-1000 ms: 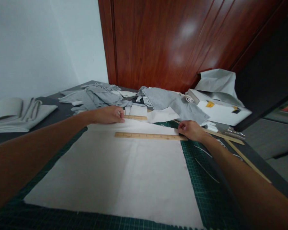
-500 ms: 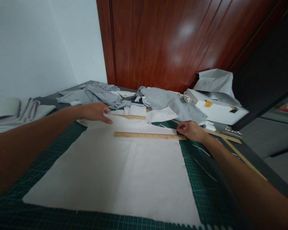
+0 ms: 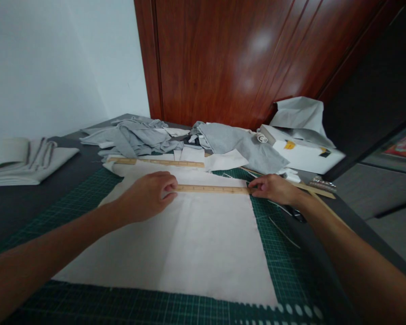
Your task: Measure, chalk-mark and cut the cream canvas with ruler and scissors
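Both hands were on the ruler (image 3: 211, 189), which lay flat across the far part of the white cloth (image 3: 186, 234) spread on the green cutting mat (image 3: 88, 194). The left hand (image 3: 149, 196) rested palm down with its fingers curled onto the ruler's left end, pressing rather than gripping; the right hand (image 3: 274, 188) pinched the right end, fingers nearly closed, just at the cloth's right edge. A second ruler (image 3: 155, 161) lay beyond, along the cloth's far edge, and more wooden sticks (image 3: 311, 189) ran off to the right, near the right wrist. Grey fabric (image 3: 176, 137) was heaped behind, a white box (image 3: 301, 151) stood to the right of it, and folded cloth (image 3: 23, 160) sat far left. To set the ruler well, I judged, the pressure should stay even at both ends — a heavier push at one end would swing the other off line. The mat's grid showed beside the cloth on both sides, a ready check for squareness. The cloth looked light and loose — sliding the ruler would likely drag it into wrinkles, so lifting and re-laying seemed safer.
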The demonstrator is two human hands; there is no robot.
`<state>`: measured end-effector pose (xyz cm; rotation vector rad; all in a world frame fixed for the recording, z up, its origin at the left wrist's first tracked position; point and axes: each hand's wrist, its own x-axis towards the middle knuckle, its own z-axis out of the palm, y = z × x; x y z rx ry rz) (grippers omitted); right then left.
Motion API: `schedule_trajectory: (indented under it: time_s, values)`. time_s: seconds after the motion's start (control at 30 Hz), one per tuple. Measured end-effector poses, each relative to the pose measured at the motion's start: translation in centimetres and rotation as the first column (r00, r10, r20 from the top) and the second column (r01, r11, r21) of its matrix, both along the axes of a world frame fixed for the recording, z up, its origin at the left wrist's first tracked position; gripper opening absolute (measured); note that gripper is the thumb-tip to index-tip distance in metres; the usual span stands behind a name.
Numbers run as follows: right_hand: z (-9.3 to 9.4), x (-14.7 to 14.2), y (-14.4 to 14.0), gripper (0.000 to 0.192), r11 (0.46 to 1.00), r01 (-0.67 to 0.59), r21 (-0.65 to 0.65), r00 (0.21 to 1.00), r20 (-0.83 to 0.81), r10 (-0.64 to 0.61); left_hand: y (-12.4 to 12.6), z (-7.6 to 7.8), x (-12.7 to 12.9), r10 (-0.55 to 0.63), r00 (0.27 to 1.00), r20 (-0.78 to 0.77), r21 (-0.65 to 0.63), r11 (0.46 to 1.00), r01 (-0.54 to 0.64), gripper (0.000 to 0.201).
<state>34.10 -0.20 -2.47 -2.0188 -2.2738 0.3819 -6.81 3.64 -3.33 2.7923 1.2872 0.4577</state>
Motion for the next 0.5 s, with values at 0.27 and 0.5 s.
schedule_trajectory:
  time_s: [0.27, 0.5]
  values:
    - [0.3, -0.6, 0.5, 0.02, 1.0, -0.021, -0.01, 0.994, 0.111, 0.022, -2.1, -3.0, -0.6, -0.078, 0.97, 0.232, 0.108, 0.993, 0.054, 0.019]
    - [1.0, -1.8, 0.1, 0.018, 1.0, -0.019, -0.012, 0.986, 0.162, 0.021, -2.0, -3.3, -0.7, -0.13, 0.948, 0.29, 0.192, 0.978, 0.075, 0.019]
